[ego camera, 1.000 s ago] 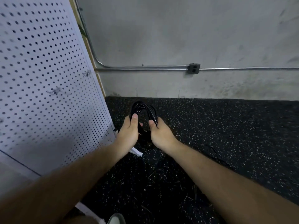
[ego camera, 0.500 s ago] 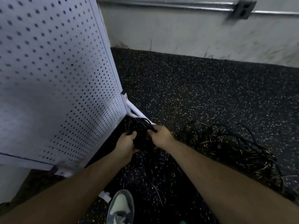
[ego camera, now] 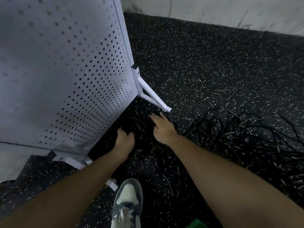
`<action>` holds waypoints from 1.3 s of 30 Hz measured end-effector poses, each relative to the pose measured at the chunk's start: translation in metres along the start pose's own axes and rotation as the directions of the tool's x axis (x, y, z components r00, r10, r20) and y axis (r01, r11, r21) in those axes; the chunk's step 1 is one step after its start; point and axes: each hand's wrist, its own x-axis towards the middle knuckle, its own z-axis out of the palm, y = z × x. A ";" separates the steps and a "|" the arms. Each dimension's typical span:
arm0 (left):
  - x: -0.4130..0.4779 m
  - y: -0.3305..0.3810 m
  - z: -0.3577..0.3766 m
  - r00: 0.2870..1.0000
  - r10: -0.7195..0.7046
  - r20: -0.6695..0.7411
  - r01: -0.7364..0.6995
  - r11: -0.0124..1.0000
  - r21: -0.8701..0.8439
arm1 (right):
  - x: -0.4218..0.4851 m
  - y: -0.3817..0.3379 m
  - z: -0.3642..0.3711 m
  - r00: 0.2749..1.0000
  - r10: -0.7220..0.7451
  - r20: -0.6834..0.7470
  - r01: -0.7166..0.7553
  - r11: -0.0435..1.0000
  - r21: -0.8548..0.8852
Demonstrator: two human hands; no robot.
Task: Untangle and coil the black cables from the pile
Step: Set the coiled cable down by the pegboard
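Observation:
A coiled black cable (ego camera: 142,127) lies low on the speckled black floor, beside the foot of the white pegboard. My left hand (ego camera: 124,138) grips the coil's near-left edge with curled fingers. To its right, my right hand (ego camera: 162,128) stretches over the coil's right side with straight, spread fingers and holds nothing. The tangled pile of black cables (ego camera: 246,135) spreads over the floor right of my right arm. Against the dark floor the coil is hard to make out.
A white pegboard panel (ego camera: 65,71) stands on the left, its white angled foot (ego camera: 153,96) reaching the floor just beyond my right hand. My shoe (ego camera: 127,204) is below the hands. A green object (ego camera: 196,224) sits at the bottom edge. A pale wall (ego camera: 213,9) runs along the back.
The view tipped down from the wall to the floor. Both hands brought the coil down next to the pegboard foot, and my right hand let go and spread its fingers.

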 end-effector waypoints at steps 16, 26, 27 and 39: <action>0.018 0.006 0.032 1.000 -0.028 -0.007 0.027 0.999 -0.023 | -0.064 0.094 -0.007 0.987 0.062 0.150 0.028 0.843 -0.538; 0.051 0.066 0.077 0.981 -0.196 -0.004 0.185 0.929 -0.322 | -0.085 0.111 -0.007 0.983 0.091 0.158 -0.005 0.878 -0.478; 0.052 0.065 0.080 0.978 -0.208 -0.018 0.198 0.954 -0.227 | -0.086 0.110 -0.007 0.983 0.096 0.159 -0.008 0.876 -0.482; -0.046 -0.053 0.096 0.964 -0.043 0.261 -0.143 0.744 0.653 | -0.111 0.102 0.001 0.998 -0.037 0.059 0.062 0.854 -0.517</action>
